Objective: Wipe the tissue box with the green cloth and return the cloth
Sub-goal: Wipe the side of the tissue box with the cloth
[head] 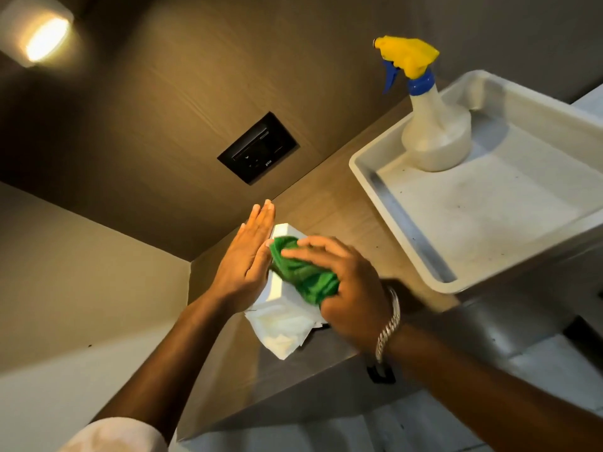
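Left of centre in the frame, my left hand (246, 256) is spread flat, fingers together, pressed against the side of the tissue box (275, 288) to brace it. The box sits low in the middle of the frame on the wooden shelf (342, 197), a tissue (284, 331) spilling toward me. Just right of it, my right hand (346, 288) is closed around the bunched green cloth (301, 272), pressing it onto the box top. I should keep the brace firm and stroke evenly, avoiding the loose tissue. At the right edge waits the tray (408, 223) with the spray bottle (430, 125).
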A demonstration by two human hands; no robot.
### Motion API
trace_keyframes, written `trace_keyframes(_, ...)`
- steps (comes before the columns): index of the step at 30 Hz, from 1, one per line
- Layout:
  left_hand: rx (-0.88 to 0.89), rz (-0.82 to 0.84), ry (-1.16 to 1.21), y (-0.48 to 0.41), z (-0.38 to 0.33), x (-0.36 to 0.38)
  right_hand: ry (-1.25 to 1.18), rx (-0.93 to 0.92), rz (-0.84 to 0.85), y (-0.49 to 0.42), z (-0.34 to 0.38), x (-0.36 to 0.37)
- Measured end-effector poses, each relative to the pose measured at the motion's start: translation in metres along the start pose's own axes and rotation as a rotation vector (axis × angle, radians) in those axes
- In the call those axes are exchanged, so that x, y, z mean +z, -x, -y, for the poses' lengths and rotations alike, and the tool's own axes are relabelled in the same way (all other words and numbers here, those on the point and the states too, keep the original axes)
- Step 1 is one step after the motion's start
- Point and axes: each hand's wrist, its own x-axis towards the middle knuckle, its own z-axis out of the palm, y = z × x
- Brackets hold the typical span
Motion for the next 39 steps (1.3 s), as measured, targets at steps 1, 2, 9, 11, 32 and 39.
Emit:
trace_keyframes(1,-0.005,0.006,0.005,0.0,0.0,0.0,0.035,-0.032,0.045,0.016,-0.002,0.002)
trace_keyframes(2,-0.013,0.013,0.002,0.0,0.0,0.0,0.066,-0.055,0.091,0.029,-0.006,0.003)
trace_keyframes(9,-0.003,-0.015,-0.043,0.0,0.0,0.003,-0.106,0.217,-0.053,0.002,-0.031,-0.003)
trace_keyframes(11,-0.01,-0.02,-0.048,0.0,0.002,0.005,-0.16,0.265,-0.093,-0.015,-0.029,-0.001)
trace_keyframes(32,0.15,0.342,0.141,0.008,0.004,-0.033,-0.103,0.212,-0.015,0.124,0.018,0.004)
trace_keyframes(39,0.125,0.449,-0.157,-0.013,-0.001,-0.047,-0.183,0.239,-0.111,0.124,0.024,-0.02)
